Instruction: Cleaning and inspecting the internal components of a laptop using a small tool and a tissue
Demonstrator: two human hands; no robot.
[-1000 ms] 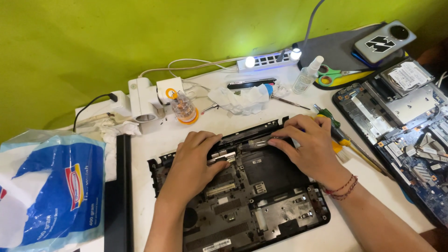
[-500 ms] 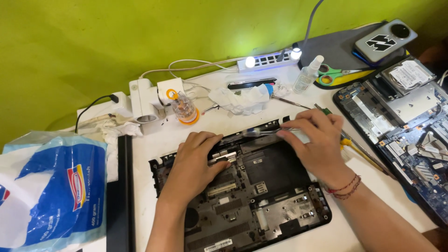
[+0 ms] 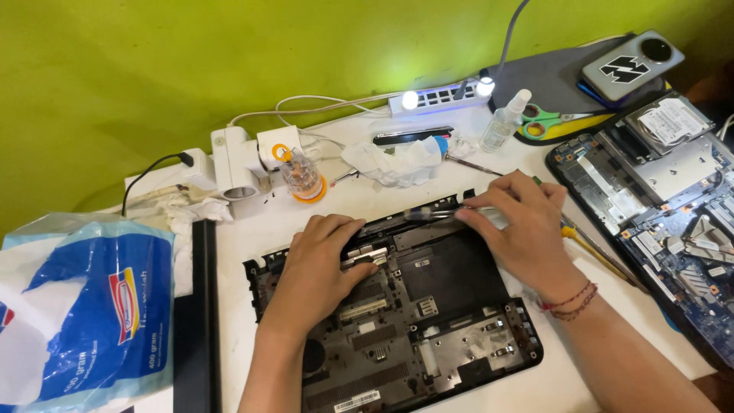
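Observation:
An opened black laptop base [image 3: 428,336] lies bottom-up on the white table, its inner frame and slots bare. My left hand [image 3: 317,268] rests palm-down on its upper left part, fingertips pressing near a silver connector, holding nothing. My right hand [image 3: 520,229] is at the base's far edge and grips a thin screwdriver [image 3: 428,215]. The dark shaft lies level and points left along the hinge edge. My hand hides its handle end.
A second stripped laptop [image 3: 665,214] with a hard drive [image 3: 673,118] lies at the right. A yellow-handled screwdriver [image 3: 592,246] is beside my right wrist. Behind are a white cloth [image 3: 394,162], spray bottle [image 3: 505,122], scissors [image 3: 547,118], lit power strip [image 3: 443,95], bit jar [image 3: 302,177]. A blue-white bag [image 3: 76,306] is left.
My right hand has slid a little right and toward the far edge, and the screwdriver's shaft now shows to its left. My left hand has stayed put.

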